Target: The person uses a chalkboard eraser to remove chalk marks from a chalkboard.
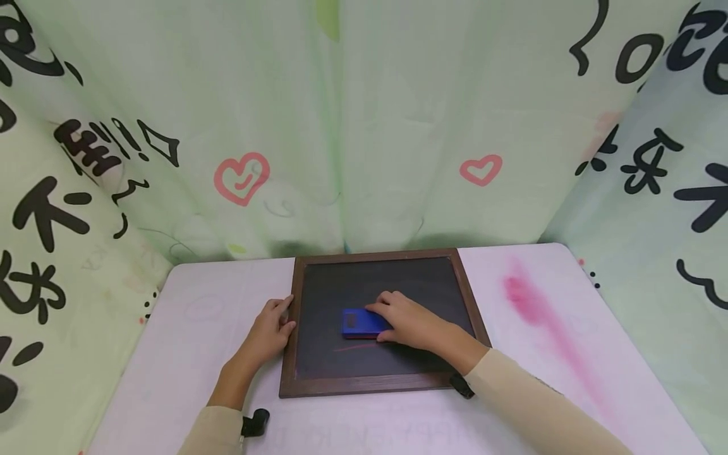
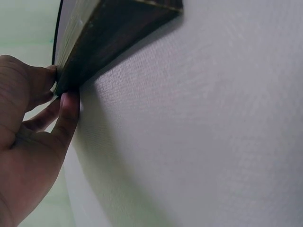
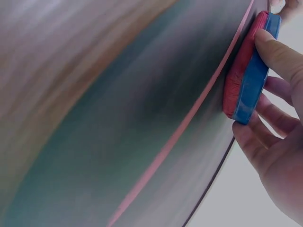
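A small blackboard (image 1: 324, 284) in a brown wooden frame lies on the table. My right hand (image 1: 412, 322) grips a blue eraser (image 1: 359, 322) near the board's middle; in the right wrist view the eraser (image 3: 253, 80) shows a red pad under its blue back, with thumb and fingertips of the hand (image 3: 284, 156) on its sides. Just below it runs a thin pink line (image 1: 355, 347), longer in the right wrist view. My left hand (image 1: 270, 332) pinches the left frame edge; in the left wrist view the hand (image 2: 35, 142) has its fingertips on the frame (image 2: 113, 40).
The white table (image 1: 210, 316) has a pink smear (image 1: 529, 297) right of the board. A pale green curtain (image 1: 364, 126) with black writing and red hearts surrounds the table's back and sides. Black wrist straps show at both sleeves.
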`<state>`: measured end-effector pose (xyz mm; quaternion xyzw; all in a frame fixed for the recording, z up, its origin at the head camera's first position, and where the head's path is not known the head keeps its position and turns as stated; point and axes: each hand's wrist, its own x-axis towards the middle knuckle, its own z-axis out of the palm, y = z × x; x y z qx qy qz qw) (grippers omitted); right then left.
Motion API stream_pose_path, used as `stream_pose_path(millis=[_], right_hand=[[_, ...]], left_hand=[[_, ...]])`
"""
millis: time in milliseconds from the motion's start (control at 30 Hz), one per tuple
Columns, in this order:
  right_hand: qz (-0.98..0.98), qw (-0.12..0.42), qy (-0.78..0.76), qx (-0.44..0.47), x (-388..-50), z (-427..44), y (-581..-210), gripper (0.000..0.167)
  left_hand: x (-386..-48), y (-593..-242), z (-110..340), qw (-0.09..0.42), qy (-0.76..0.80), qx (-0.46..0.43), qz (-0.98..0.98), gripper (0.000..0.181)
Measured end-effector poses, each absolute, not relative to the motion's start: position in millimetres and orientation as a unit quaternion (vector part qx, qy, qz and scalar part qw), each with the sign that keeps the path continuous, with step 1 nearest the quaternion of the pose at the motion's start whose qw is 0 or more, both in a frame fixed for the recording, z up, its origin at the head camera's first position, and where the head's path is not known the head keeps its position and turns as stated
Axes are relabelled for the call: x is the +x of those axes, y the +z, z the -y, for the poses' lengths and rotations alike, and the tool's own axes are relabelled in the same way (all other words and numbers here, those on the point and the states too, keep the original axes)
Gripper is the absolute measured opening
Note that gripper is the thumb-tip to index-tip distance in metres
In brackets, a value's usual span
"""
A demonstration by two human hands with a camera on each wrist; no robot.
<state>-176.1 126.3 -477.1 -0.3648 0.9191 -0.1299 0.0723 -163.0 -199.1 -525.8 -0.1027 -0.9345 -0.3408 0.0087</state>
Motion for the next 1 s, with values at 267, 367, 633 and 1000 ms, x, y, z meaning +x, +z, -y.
stream_pose_path(millis=[267,367,633,1000], right_hand=[[-0.932,0.08,-0.141,-0.325,-173,-166,-479,0.059],[-0.935,0.077,-0.142,-0.315,-172,-181,-479,0.058],[-0.943,0.083,-0.157,-0.281,-170,-216,-476,0.058],[-0.951,0.08,-0.154,-0.255,-166,-244,-474,0.059]], left_hand=[[-159,-525,201,-0.001,-0.345,-0.095,0.934,0.057],[-158,-525,202,-0.002,-0.346,-0.095,0.934,0.057],[-158,-526,202,0.003,-0.344,-0.101,0.933,0.057],[-161,-522,200,-0.012,-0.346,-0.096,0.933,0.058]])
